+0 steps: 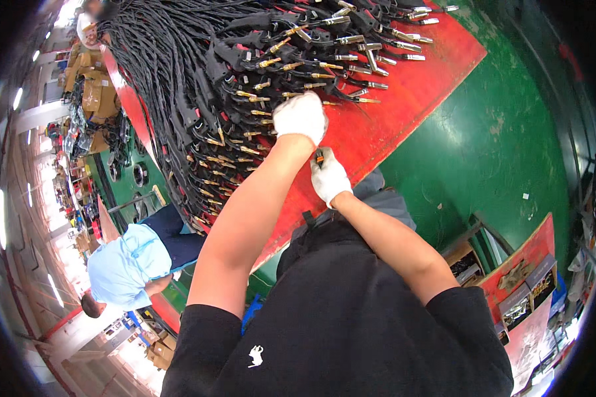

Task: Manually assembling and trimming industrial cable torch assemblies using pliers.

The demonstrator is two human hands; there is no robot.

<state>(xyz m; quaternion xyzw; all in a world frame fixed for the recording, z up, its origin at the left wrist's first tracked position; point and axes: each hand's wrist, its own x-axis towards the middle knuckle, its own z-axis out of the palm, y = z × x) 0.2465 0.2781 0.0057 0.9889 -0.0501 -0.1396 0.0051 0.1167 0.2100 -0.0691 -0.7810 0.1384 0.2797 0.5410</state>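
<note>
A thick spread of black cables (172,79) with brass and silver metal ends lies across the red tabletop (371,135). My left hand (301,118), in a white glove, is closed at the right edge of the cable ends; what its fingers grip is hidden under the glove. Nearer to my body, my right hand (330,177), gloved as well, is closed around a small black-and-orange object (320,157). Only the top of that object shows, so its kind is unclear. Several brass tips (258,99) lie just left of my left hand.
At the left, a person in a light blue shirt (129,264) bends beside the table; another person (89,26) is at its far end. Green floor (483,152) runs along the right. A red bench with parts bins (520,291) stands at the lower right. Cardboard boxes (98,96) are stacked far left.
</note>
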